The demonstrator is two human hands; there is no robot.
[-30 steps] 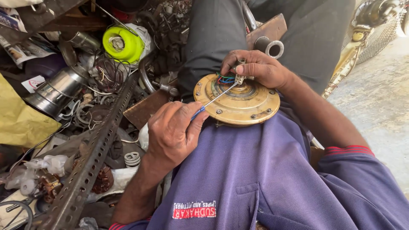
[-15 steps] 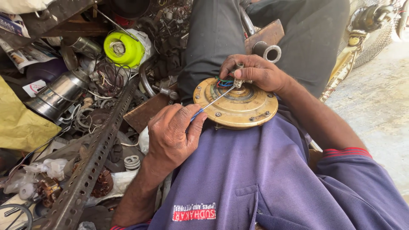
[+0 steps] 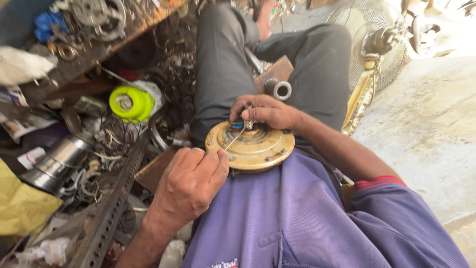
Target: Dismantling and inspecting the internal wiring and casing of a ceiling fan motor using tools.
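Observation:
A round brass-coloured motor housing rests on my lap against my purple shirt. My right hand is closed at its hub, pinching a small metal piece beside coloured wires. My left hand sits just below the housing's left rim, fingers curled around the end of a thin metal rod that reaches up to the hub.
Scrap clutter fills the left: a yellow-green spool, a steel pot, a perforated angle bar, loose wires, a yellow bag. A metal tube on a wooden block lies by my knee. A fan guard stands right, on concrete floor.
The view has shifted slightly; my left hand has drawn a little lower and closer, still on the rod. My right hand stays at the hub.

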